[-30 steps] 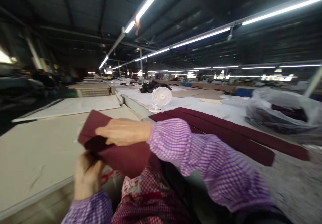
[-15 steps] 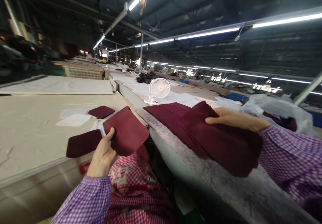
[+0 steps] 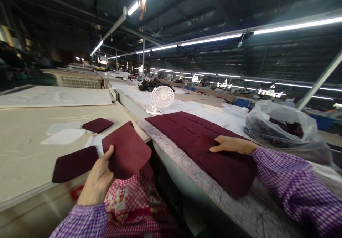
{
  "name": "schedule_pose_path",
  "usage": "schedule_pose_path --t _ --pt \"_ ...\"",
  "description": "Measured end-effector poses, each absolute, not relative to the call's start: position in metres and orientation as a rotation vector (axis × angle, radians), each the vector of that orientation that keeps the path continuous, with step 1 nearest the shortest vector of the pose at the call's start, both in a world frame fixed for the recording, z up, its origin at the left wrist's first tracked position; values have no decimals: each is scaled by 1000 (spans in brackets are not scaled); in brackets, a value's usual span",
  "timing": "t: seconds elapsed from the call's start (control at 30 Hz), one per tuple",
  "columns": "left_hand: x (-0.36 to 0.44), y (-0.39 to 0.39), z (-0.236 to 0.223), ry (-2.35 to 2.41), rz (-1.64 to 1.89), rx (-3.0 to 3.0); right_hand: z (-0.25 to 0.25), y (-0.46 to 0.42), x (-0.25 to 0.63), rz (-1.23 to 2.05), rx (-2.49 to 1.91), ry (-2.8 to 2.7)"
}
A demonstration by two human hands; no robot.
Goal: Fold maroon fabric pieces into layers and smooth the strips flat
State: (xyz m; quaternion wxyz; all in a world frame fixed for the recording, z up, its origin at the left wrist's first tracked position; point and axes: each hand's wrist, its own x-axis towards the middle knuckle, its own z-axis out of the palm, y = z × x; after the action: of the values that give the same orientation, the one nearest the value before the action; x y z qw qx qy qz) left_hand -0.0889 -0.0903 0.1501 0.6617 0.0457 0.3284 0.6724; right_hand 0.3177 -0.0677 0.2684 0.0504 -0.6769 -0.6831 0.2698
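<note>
My left hand (image 3: 100,175) pinches a maroon cloth piece (image 3: 127,149) with rounded corners, thumb on its face, held up above my lap. My right hand (image 3: 231,144) has its thumb on another dark maroon cloth piece (image 3: 227,170), low over the table; the other fingers are partly hidden. That piece overlaps long maroon cloth strips (image 3: 176,129) lying side by side on the right table. On the left table, near my left hand, lie a dark maroon cloth piece (image 3: 76,163), a smaller maroon piece (image 3: 97,125) and white pieces (image 3: 64,135).
A small white fan (image 3: 162,96) stands on the right table (image 3: 165,149) beyond the strips. At the right, a clear plastic bag (image 3: 283,124) holds dark stuff. A gap separates this table from the beige left table (image 3: 24,131). A dark heap (image 3: 149,84) lies behind the fan.
My right hand has lowered its maroon piece onto the strips, exposing more of them. My left hand still holds its piece. The whole view has shifted slightly.
</note>
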Motion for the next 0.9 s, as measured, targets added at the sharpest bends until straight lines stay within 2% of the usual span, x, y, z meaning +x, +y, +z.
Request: schedule_pose_path --t 0.47,0.77,0.9 --pt "-90 -93 150 748 1520 155 260 -60 324 546 -2058 -2239" --pt "-91 -91 147 756 1532 187 266 -73 335 728 -2030 -2204" --pt "-94 -89 143 760 1521 199 259 -67 336 675 -1994 -2223"
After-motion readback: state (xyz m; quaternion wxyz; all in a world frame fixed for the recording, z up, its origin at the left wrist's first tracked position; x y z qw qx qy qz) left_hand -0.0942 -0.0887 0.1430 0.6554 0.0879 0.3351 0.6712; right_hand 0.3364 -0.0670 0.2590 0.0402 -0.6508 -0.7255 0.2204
